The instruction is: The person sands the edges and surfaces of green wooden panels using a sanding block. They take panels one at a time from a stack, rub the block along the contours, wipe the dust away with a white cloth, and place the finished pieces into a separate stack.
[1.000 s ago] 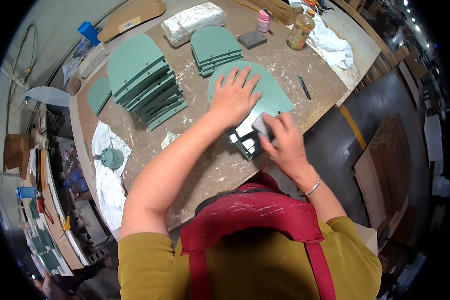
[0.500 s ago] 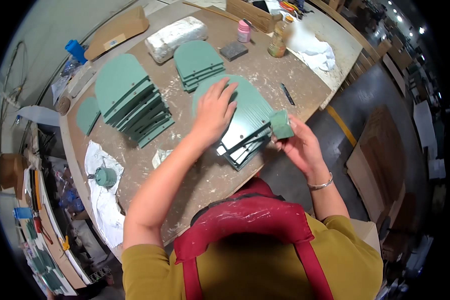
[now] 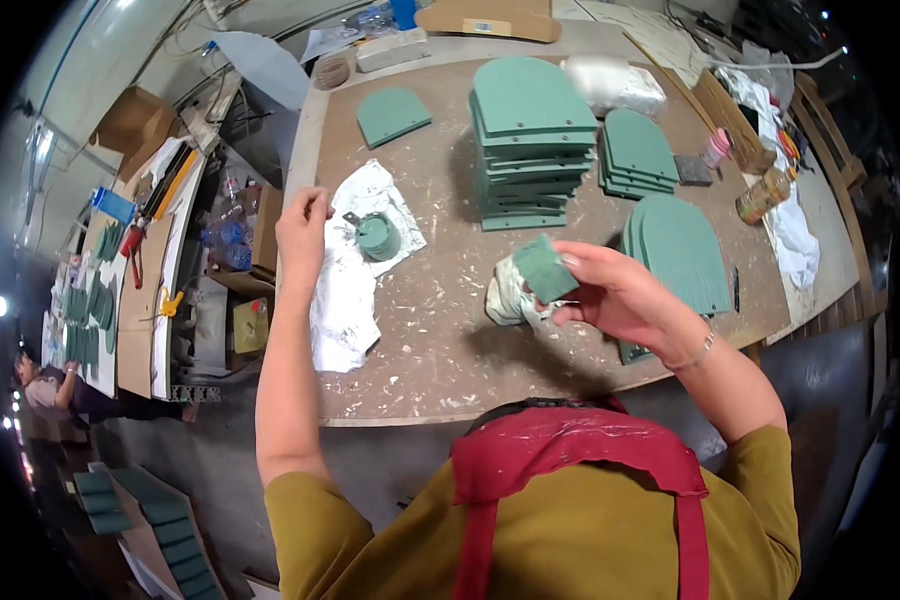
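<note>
My right hand [image 3: 630, 295] holds a small green square pad [image 3: 544, 270] between thumb and fingers, above a crumpled whitish cloth [image 3: 507, 295] on the table. My left hand [image 3: 301, 238] is raised at the table's left side, its fingers curled in, and nothing shows in them. Closest to it is a small green-coated pot [image 3: 377, 238] with a dark handle sticking out, standing on a white paint-marked sheet [image 3: 342, 310]. Beyond my right hand lies a stack of green round-topped panels [image 3: 675, 245], partly covered by that hand and forearm.
A tall stack of green panels [image 3: 532, 100] stands mid-table, a shorter stack [image 3: 638, 150] to its right. One loose panel [image 3: 392, 112] lies at far left. A grey block [image 3: 692, 170], a pink bottle [image 3: 715, 148] and an amber bottle [image 3: 763, 196] stand far right, beyond a dark thin tool [image 3: 736, 290].
My left hand has lifted off the panel stack and moved left, beside the pot, its fingers curling. My right hand has carried the pad left, away from the stack. The view has swung left.
</note>
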### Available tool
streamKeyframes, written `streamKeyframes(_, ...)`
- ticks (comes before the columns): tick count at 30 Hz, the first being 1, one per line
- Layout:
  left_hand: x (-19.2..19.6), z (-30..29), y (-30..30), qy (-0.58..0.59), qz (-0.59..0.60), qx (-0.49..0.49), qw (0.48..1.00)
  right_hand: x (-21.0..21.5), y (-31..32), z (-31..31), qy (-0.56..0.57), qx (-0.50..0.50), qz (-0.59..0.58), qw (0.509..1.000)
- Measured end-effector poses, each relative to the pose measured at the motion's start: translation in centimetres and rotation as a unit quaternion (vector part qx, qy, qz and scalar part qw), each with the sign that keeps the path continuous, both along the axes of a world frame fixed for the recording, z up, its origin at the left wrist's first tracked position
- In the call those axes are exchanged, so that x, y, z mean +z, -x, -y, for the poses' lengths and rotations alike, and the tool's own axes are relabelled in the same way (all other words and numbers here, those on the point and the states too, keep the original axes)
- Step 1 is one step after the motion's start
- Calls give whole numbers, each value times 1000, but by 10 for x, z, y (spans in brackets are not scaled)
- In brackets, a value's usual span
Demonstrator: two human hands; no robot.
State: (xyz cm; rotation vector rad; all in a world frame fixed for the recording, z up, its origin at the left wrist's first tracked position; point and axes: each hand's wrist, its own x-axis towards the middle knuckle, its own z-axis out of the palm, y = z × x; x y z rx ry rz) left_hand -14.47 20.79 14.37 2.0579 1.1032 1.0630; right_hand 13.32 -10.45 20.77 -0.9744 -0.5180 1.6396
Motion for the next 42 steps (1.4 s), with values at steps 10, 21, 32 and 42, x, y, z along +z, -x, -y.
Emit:
streamKeyframes(10, -58, -44, 19, 123, -149, 63, 979, -46, 25, -164, -21, 106, 395, 912)
streamKeyframes(21, -42, -44, 4, 87, -119, 12, 989, -78, 49, -227, -317, 107, 749, 572)
streamKeyframes(32, -41, -65, 8, 131, -91, -33, 987, -86, 68, -257, -438, 78, 780, 440)
streamKeyframes(42, -49, -65, 12, 172, -55, -33, 983, -93, 74, -265, -456, 80, 790, 402)
